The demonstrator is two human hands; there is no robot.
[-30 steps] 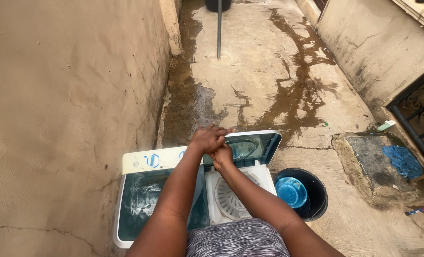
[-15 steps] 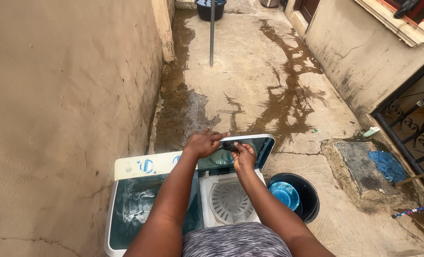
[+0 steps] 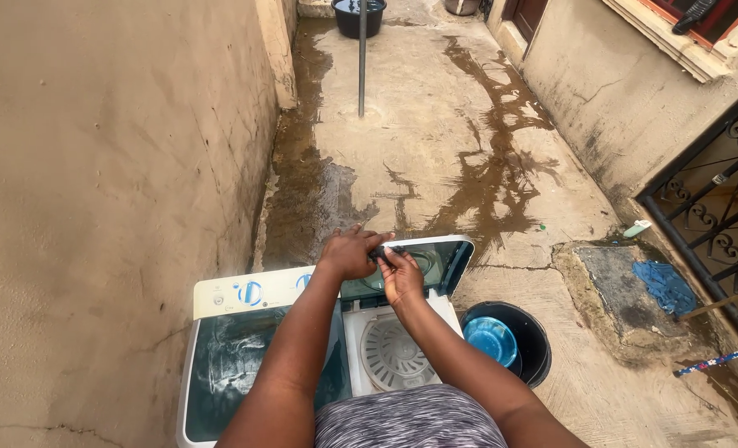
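A rough tan wall [image 3: 95,191] fills the left side, with a wet strip of concrete floor [image 3: 435,141] running along its foot. Low against it stands a white twin-tub washer [image 3: 245,292], its left tub under a dark tinted cover [image 3: 228,365] and its right tub showing a white perforated disc [image 3: 394,353]. The right tub's tinted lid [image 3: 439,264] stands raised, tilted back over the washer's far edge.

The left hand [image 3: 350,253] reaches forward from a nearly straight arm and rests on the lid's top edge, fingers curled over it. The right hand [image 3: 402,274] sits just beside it, touching, its fingertips pinching a small dark object [image 3: 388,250] at that same edge; what the object is cannot be told. Both forearms cross above the open right tub, over a grey striped garment [image 3: 410,419] at the bottom.

Just right of the washer, touching or nearly so, a black bucket [image 3: 528,328] holds a blue bowl [image 3: 489,338]. Beyond it lies a raised concrete slab [image 3: 614,290] with a blue cloth [image 3: 666,286], then a house wall [image 3: 609,83] and a black iron grille [image 3: 717,216]. Ahead, the floor is broad between the two walls, streaked with water; a thin pole [image 3: 362,58] stands upright in it, well apart from the washer, with a dark tub [image 3: 359,15] of water at the far end.
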